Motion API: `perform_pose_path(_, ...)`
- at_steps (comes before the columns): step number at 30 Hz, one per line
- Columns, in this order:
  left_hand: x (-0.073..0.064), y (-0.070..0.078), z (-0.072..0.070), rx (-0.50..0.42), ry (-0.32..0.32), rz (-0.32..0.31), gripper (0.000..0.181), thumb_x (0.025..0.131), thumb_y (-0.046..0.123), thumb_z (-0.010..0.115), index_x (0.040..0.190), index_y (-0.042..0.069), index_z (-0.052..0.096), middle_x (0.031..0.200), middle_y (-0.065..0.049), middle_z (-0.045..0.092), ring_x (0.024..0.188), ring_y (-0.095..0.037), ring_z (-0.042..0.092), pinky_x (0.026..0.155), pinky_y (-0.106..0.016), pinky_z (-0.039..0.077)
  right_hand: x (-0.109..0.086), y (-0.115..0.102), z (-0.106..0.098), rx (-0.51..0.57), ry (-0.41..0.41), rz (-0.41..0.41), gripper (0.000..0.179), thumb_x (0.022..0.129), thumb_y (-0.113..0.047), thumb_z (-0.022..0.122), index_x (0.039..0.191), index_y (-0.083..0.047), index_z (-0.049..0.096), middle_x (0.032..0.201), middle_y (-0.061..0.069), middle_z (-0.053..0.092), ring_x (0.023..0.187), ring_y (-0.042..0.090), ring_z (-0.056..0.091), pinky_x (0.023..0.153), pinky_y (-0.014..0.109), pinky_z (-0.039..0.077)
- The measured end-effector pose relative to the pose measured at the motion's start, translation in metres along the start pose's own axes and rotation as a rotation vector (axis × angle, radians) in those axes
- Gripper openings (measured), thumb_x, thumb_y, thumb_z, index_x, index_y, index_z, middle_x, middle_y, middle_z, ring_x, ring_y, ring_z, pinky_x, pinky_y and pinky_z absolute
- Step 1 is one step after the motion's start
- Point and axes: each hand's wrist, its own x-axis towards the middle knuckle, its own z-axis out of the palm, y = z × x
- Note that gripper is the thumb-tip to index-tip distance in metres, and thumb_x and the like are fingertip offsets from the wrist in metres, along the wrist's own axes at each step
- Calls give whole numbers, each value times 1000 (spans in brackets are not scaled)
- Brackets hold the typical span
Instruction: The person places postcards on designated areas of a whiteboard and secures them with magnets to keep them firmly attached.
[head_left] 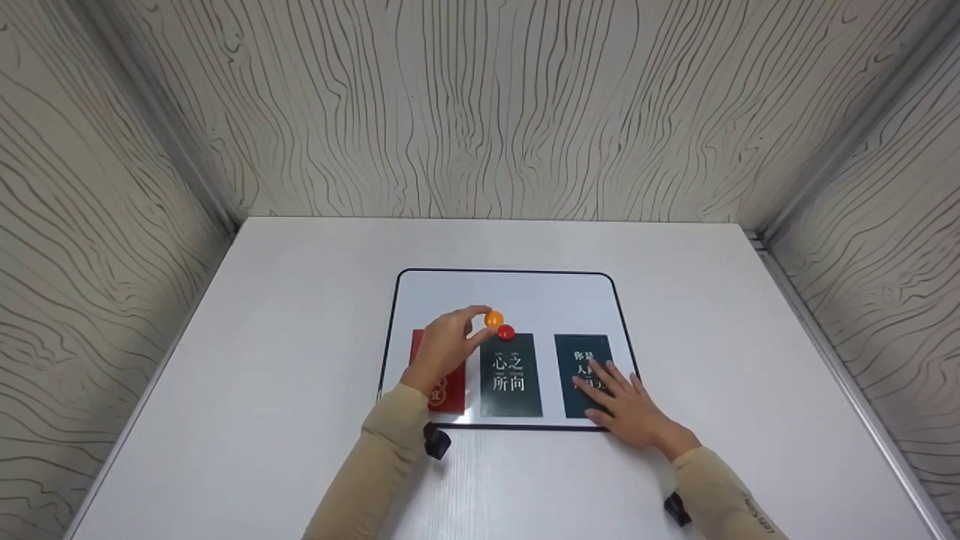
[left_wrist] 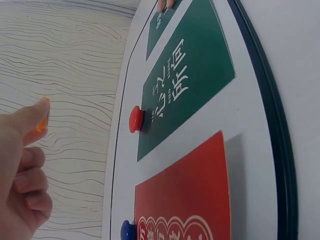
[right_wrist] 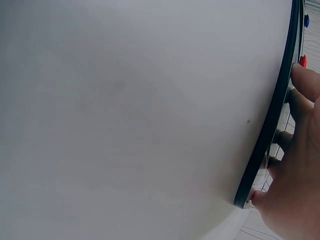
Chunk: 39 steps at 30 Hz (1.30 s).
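Observation:
In the head view my left hand (head_left: 445, 343) pinches an orange round magnet (head_left: 493, 319) between thumb and fingertip, raised off the board. Just beside it a red magnet (head_left: 506, 332) sits on the top edge of the middle dark green card (head_left: 511, 403), which bears white characters. My right hand (head_left: 628, 411) lies with spread fingers on another dark green card (head_left: 568, 360) at the right. Under my left forearm a red card (head_left: 454, 401) is partly hidden. A blue magnet (left_wrist: 128, 230) shows at its top edge in the left wrist view.
All the cards lie on a white board (head_left: 510, 289) with a black rim, on a white table (head_left: 300, 300). Wood-grain panels (head_left: 480, 112) enclose the back and sides. A black strap piece (head_left: 436, 441) hangs under each wrist.

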Motion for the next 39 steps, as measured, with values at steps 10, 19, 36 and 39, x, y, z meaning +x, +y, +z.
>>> perform_pose_path(10,1,4,5,-12,-2,18,41,91,37,65,130,26,59,118,-6,71,88,-17,64,84,-28,60,0,0,1,-2,-1,5,54,98,-39,49,147,-21,38,162,18,20,149,48,12,116,72,3)
perform_pose_path(19,6,11,8,-20,-27,4,41,91,37,64,130,26,60,117,-5,71,88,-17,62,85,-28,59,1,-1,0,17,4,10,53,98,-38,50,147,-21,39,161,18,20,149,48,12,116,72,2)
perform_pose_path(36,14,27,16,-27,-59,20,41,92,41,61,132,30,58,128,-1,67,95,-16,65,94,-27,56,1,-3,-1,16,-9,20,53,98,-40,50,147,-22,39,162,17,19,149,48,10,116,72,1)
perform_pose_path(39,16,30,19,-2,-50,56,41,92,42,61,131,28,59,124,0,69,89,-15,64,92,-25,56,1,-3,-1,15,-11,20,53,98,-40,50,147,-23,39,162,17,18,149,48,10,116,72,2)
